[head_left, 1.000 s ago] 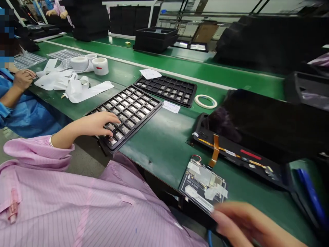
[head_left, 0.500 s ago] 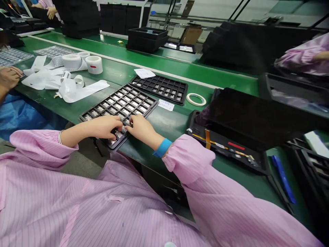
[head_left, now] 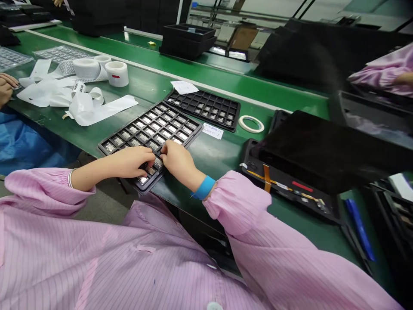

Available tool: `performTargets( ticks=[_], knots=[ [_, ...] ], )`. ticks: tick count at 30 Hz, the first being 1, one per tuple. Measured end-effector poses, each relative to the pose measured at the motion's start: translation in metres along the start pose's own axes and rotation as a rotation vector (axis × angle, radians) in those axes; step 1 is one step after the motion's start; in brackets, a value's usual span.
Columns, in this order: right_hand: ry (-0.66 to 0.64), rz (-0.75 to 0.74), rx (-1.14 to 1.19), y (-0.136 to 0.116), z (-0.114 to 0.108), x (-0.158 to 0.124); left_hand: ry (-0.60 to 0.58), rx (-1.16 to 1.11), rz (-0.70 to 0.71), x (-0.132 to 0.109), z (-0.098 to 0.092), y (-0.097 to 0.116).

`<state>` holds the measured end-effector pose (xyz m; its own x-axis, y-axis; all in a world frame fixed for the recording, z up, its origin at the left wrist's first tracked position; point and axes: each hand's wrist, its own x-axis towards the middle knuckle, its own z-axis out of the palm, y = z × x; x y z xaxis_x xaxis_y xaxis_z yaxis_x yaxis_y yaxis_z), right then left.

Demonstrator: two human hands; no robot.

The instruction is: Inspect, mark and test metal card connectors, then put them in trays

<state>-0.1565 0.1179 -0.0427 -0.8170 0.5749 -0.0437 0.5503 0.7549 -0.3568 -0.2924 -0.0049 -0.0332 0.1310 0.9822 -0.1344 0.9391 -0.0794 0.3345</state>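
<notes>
A black compartment tray (head_left: pixel 197 129) lies at a slant on the green table, its near corner over the edge. Small silvery metal parts (head_left: pixel 149 131) sit in most of its pockets. Over the tray's near end, my left hand (head_left: pixel 138 161) curls its fingers down at the pockets; whether it grips a part is hidden. My right hand (head_left: pixel 176 159), with a blue band at the wrist, has thumb and fingertips pinched together at the tray's right side. What lies in that pinch is too small to make out. Behind stands a second black tray (head_left: pixel 206 100), only partly filled.
White label rolls (head_left: pixel 116 74) and loose strips (head_left: pixel 97 113) lie at the left, near another person's hand (head_left: pixel 6 88). Right of the trays are a tape ring (head_left: pixel 251 124), an open black case (head_left: pixel 287 189) with an orange ribbon cable, and a blue pen-like tool (head_left: pixel 359 228).
The camera view has shifted slightly. My right hand's fingertips have drawn closer together, while my left hand stays curled over the tray's near end.
</notes>
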Motion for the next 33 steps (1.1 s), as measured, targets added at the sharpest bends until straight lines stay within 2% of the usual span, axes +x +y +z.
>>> performTargets(
  ticks=[4, 7, 9, 11, 13, 16, 18, 21, 24, 27, 33],
  knots=[
    [0.019, 0.076, -0.093, 0.016, -0.035, -0.005, 0.035, -0.108, -0.027, -0.006, 0.004, -0.004],
    [-0.120, 0.126, -0.182, 0.043, -0.062, -0.004, 0.068, -0.220, -0.067, -0.008, 0.004, -0.011],
    [-0.168, 0.125, -0.187, 0.058, -0.069, 0.001, 0.120, -0.312, -0.090, -0.006, 0.004, -0.013],
    [-0.129, 0.089, -0.154, 0.065, -0.066, 0.009, 0.181, -0.394, -0.085, 0.000, 0.005, -0.007],
    [-0.079, 0.047, -0.107, 0.063, -0.056, 0.019, 0.200, -0.427, -0.044, 0.011, 0.009, 0.009],
    [-0.081, 0.025, -0.072, 0.051, -0.041, 0.033, 0.165, -0.327, 0.016, 0.029, 0.019, 0.035],
    [-0.078, 0.023, -0.070, 0.043, -0.033, 0.040, 0.193, -0.223, -0.002, 0.037, 0.021, 0.041],
    [-0.043, 0.041, -0.087, 0.037, -0.026, 0.043, 0.296, -0.090, -0.120, 0.044, 0.011, 0.024],
    [-0.009, 0.075, -0.106, 0.036, -0.023, 0.044, 0.292, -0.011, -0.195, 0.052, -0.005, -0.006],
    [-0.001, 0.086, -0.106, 0.037, -0.021, 0.045, 0.239, 0.029, -0.162, 0.067, -0.011, -0.021],
    [0.004, 0.119, -0.105, 0.038, -0.022, 0.046, 0.142, 0.063, -0.046, 0.100, -0.005, -0.024]
  ],
)
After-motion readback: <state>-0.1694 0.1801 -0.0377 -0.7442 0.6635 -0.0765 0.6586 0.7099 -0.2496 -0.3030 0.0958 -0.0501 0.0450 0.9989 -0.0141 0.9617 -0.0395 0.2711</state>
